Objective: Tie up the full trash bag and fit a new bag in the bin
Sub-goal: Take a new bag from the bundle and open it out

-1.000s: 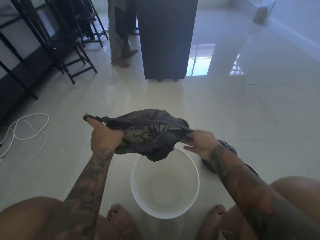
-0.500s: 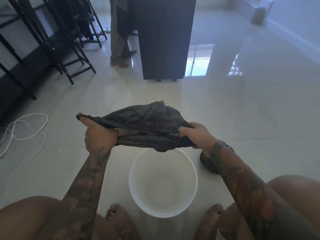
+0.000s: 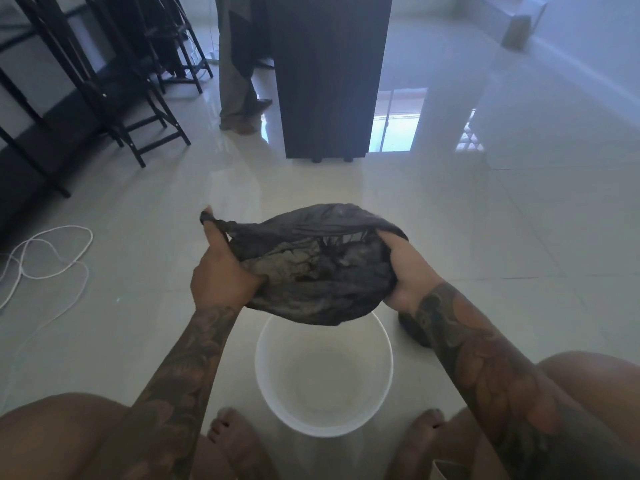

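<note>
A thin black trash bag [image 3: 311,268] hangs in the air between both hands, its mouth stretched wide and facing me. My left hand [image 3: 221,271] grips the bag's left edge, with the thumb hooked through the rim. My right hand [image 3: 405,271] holds the right edge with fingers inside the opening. Directly below stands a white round bin [image 3: 273,386] on the floor with nothing in it. A dark full bag [image 3: 412,330] lies on the floor just right of the bin, mostly hidden behind my right forearm.
My bare feet [image 3: 232,441] rest at the bin's near side, knees at both lower corners. A dark cabinet [image 3: 329,74] stands ahead, a person's legs [image 3: 239,81] beside it. Black chairs [image 3: 114,81] stand at the left, a white cord [image 3: 45,258] on the tiles.
The hands have pulled apart and turned the bag, so its mouth is now spread open wider above the bin. My right hand has gone inside the rim.
</note>
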